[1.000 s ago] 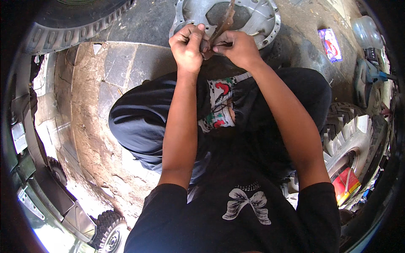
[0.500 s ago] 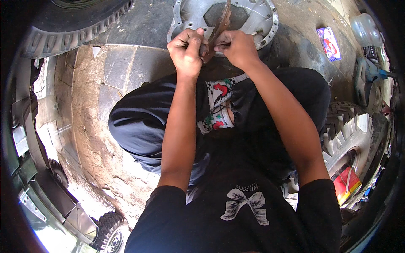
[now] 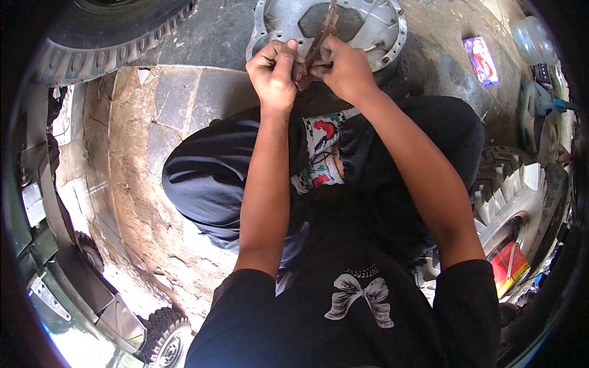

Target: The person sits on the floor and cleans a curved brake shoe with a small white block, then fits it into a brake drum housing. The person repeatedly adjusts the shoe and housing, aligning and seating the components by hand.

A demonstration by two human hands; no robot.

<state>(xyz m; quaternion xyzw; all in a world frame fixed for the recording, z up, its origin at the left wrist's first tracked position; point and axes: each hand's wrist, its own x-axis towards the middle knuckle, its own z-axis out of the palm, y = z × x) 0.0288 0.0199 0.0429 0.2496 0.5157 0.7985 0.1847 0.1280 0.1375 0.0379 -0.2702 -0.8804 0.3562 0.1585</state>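
A thin, curved, rusty metal strip (image 3: pixel 323 35) stands slanted between my hands, its top reaching past the upper edge of the view. My left hand (image 3: pixel 276 75) is closed around its lower end, thumb up along the fist. My right hand (image 3: pixel 345 69) is closed too, its bent fingers pinching at the strip's right side; the fingertips are partly hidden. Behind the strip, on the floor, lies a round grey cast-metal housing (image 3: pixel 283 21) with bolt holes along its rim and a large opening in the middle.
A big tyre (image 3: pixel 104 64) stands at the upper left. To the right are a purple packet (image 3: pixel 481 62), a clear plastic bottle (image 3: pixel 532 40), a grey jug (image 3: pixel 529 116), a chunky-treaded tyre (image 3: pixel 512 199) and a red-and-yellow container (image 3: pixel 508 270). My crossed legs (image 3: pixel 211 175) lie below my hands.
My right hand has shifted slightly, its index finger now higher along the strip. The left hand keeps its grip. The whole view has moved a little.
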